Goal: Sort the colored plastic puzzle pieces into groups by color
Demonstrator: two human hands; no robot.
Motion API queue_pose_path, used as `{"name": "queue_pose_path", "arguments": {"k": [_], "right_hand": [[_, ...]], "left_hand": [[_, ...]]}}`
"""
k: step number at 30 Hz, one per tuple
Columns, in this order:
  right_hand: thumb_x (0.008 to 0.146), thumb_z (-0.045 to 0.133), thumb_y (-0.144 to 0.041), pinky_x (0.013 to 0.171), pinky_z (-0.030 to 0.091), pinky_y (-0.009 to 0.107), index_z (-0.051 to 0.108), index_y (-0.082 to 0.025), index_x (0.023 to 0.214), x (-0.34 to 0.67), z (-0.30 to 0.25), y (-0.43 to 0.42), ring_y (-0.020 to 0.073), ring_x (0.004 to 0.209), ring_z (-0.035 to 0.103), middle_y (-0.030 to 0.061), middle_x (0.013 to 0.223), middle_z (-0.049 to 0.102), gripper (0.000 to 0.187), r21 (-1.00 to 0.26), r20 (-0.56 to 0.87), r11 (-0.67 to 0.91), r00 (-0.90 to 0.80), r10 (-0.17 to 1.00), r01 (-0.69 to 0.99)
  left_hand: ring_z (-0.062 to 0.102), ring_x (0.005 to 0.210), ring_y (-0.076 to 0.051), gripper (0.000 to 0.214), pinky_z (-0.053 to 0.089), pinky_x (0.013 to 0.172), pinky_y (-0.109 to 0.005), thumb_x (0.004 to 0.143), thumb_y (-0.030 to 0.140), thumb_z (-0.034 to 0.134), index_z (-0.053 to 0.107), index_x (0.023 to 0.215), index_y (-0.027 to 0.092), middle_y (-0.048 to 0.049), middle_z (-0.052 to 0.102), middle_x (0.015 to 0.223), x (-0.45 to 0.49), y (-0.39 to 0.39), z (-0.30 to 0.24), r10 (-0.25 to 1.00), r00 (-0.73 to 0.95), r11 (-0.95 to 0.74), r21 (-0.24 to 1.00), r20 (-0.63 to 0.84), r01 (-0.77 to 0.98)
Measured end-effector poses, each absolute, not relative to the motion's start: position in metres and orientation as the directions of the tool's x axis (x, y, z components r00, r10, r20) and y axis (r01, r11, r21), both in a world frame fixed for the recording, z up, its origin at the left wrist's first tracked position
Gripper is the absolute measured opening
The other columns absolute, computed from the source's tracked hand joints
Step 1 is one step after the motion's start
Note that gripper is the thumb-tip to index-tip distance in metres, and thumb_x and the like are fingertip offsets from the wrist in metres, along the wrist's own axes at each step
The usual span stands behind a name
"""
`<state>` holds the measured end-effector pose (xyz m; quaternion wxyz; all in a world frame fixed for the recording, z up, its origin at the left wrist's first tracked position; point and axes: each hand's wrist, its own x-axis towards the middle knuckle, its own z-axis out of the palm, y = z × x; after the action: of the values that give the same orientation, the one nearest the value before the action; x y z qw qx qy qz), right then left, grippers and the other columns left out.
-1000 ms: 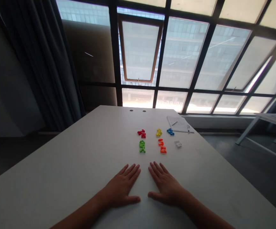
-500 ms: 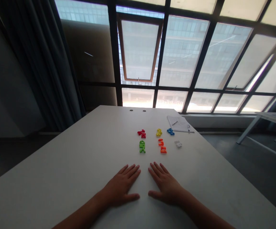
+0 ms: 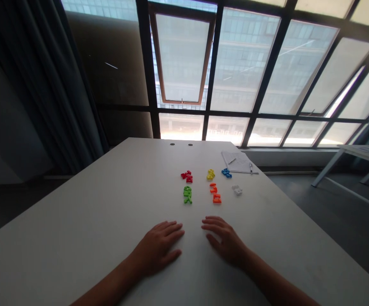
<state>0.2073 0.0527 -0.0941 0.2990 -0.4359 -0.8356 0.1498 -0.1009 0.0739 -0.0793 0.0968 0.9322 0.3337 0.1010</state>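
My left hand (image 3: 157, 250) lies palm down on the white table (image 3: 85, 212), fingers apart, holding nothing. My right hand (image 3: 224, 241) hovers just over the table beside it, fingers loosely spread and slightly curled, empty. Beyond the fingertips lie small plastic pieces grouped by colour: green (image 3: 187, 194), orange (image 3: 216, 194), red (image 3: 186, 175), yellow (image 3: 210, 174), blue (image 3: 226, 173) and white (image 3: 237, 190). The green and orange groups are nearest to my hands.
A sheet of paper (image 3: 238, 162) with a pen (image 3: 251, 168) lies at the table's far right corner. Two dark holes (image 3: 181, 144) sit near the far edge. A dark curtain (image 3: 44, 85) hangs left; another white table (image 3: 363, 155) stands at the right.
My right hand has lifted off the table and turned its fingers leftward. My left hand has drawn back slightly and curled a little. The view has tilted a bit.
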Motion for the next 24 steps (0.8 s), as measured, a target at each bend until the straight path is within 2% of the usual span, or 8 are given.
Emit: {"name": "queue_pose_path", "arguments": {"k": [3,5,8,11,13,16,20,24], "right_hand": [[0.099,0.049,-0.037,0.105,0.048,0.05,0.074,-0.027,0.111,0.236,-0.098,0.078,0.0274,0.118,0.063,0.0092,0.117,0.074,0.029,-0.522,0.571,0.534,-0.193,0.798,0.665],[0.099,0.047,-0.04,0.1,0.051,0.047,0.075,-0.024,0.104,0.264,-0.1,0.099,0.0274,0.108,0.067,0.0106,0.109,0.075,0.033,-0.585,0.635,0.406,0.085,0.768,0.702],[0.094,0.047,-0.049,0.099,0.049,0.047,0.075,-0.018,0.101,0.316,-0.105,0.135,0.03,0.105,0.067,0.0134,0.109,0.075,0.042,-0.683,0.579,0.193,0.36,0.732,0.705],[0.091,0.04,-0.058,0.1,0.047,0.049,0.073,-0.015,0.105,0.36,-0.112,0.173,0.0324,0.106,0.067,0.0158,0.109,0.075,0.056,-0.821,0.416,0.035,0.555,0.721,0.57],[0.09,0.038,-0.062,0.104,0.045,0.048,0.071,-0.014,0.115,0.375,-0.116,0.197,0.0324,0.113,0.064,0.0163,0.117,0.072,0.063,-0.831,0.408,0.046,0.551,0.728,0.554],[0.089,0.04,-0.071,0.111,0.039,0.049,0.062,-0.015,0.133,0.378,-0.119,0.228,0.0327,0.126,0.057,0.017,0.135,0.064,0.074,-0.81,0.423,0.115,0.437,0.794,0.575],[0.086,0.043,-0.081,0.12,0.026,0.052,0.046,-0.019,0.151,0.371,-0.117,0.256,0.0339,0.145,0.038,0.0142,0.156,0.045,0.09,-0.749,0.399,0.169,0.234,0.887,0.64],[0.085,0.041,-0.084,0.123,0.02,0.053,0.038,-0.023,0.157,0.373,-0.116,0.281,0.0331,0.15,0.029,0.0101,0.162,0.035,0.095,-0.755,0.355,0.186,0.154,0.922,0.629]], "left_hand": [[0.059,0.127,-0.026,0.039,0.045,0.109,-0.043,0.1,0.041,0.049,0.064,0.134,0.031,-0.0035,0.064,0.14,-0.116,0.091,-0.079,0.69,0.703,-0.722,0.236,0.176,0.65],[0.062,0.121,-0.025,0.036,0.047,0.105,-0.041,0.1,0.038,0.049,0.067,0.129,0.029,-0.0048,0.067,0.134,-0.129,0.105,-0.08,0.722,0.659,-0.692,0.236,0.211,0.682],[0.063,0.115,-0.024,0.034,0.048,0.103,-0.039,0.1,0.036,0.048,0.069,0.124,0.026,-0.0061,0.07,0.127,-0.143,0.124,-0.083,0.77,0.586,-0.638,0.258,0.253,0.726],[0.063,0.11,-0.024,0.031,0.048,0.098,-0.038,0.098,0.034,0.051,0.069,0.121,0.025,-0.0069,0.069,0.122,-0.142,0.138,-0.084,0.771,0.577,-0.633,0.234,0.268,0.738],[0.063,0.105,-0.024,0.03,0.048,0.094,-0.038,0.096,0.032,0.053,0.069,0.119,0.026,-0.0073,0.068,0.118,-0.135,0.147,-0.083,0.756,0.591,-0.648,0.202,0.282,0.734],[0.063,0.099,-0.024,0.027,0.048,0.09,-0.038,0.093,0.029,0.054,0.069,0.114,0.025,-0.0073,0.069,0.111,-0.122,0.166,-0.082,0.734,0.602,-0.667,0.169,0.314,0.725],[0.064,0.089,-0.023,0.02,0.048,0.085,-0.037,0.094,0.029,0.052,0.071,0.099,0.023,-0.006,0.07,0.099,-0.104,0.201,-0.082,0.746,0.556,-0.641,0.169,0.367,0.749],[0.066,0.094,-0.024,0.025,0.049,0.088,-0.038,0.097,0.033,0.05,0.069,0.108,0.022,-0.0071,0.071,0.104,-0.086,0.239,-0.088,0.773,0.49,-0.597,0.204,0.402,0.775]]}}
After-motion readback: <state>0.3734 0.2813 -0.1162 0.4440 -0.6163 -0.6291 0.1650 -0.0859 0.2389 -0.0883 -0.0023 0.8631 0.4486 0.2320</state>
